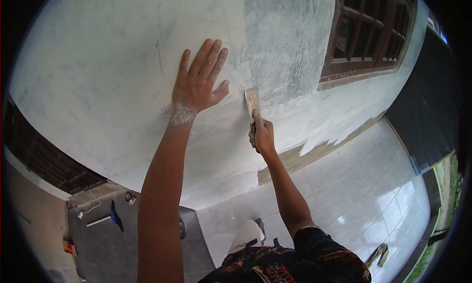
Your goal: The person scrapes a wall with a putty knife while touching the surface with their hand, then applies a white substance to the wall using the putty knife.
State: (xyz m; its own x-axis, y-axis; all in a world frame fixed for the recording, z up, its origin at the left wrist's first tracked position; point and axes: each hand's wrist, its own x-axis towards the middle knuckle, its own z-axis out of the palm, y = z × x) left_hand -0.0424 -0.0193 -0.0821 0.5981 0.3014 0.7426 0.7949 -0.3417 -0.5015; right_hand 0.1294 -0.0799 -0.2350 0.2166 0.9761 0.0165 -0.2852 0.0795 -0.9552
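Note:
My left hand (201,78) lies flat against the whitish wall (118,86), fingers spread, with white dust on the fingers and wrist. To its right, my right hand (262,133) is wrapped round the handle of a putty knife (251,100). The knife's wide blade points up and lies at the wall surface, just below a greyer patch (290,42). A thin crack (159,59) runs down the wall left of my left hand.
A brown-framed window (368,32) is at the upper right. Pale tiles (354,184) and darker tiles (108,248) cover the floor. A blue-and-white tool (115,217) lies at the lower left, a dark sheet (423,106) hangs right, and a coiled strap (377,255) lies lower right.

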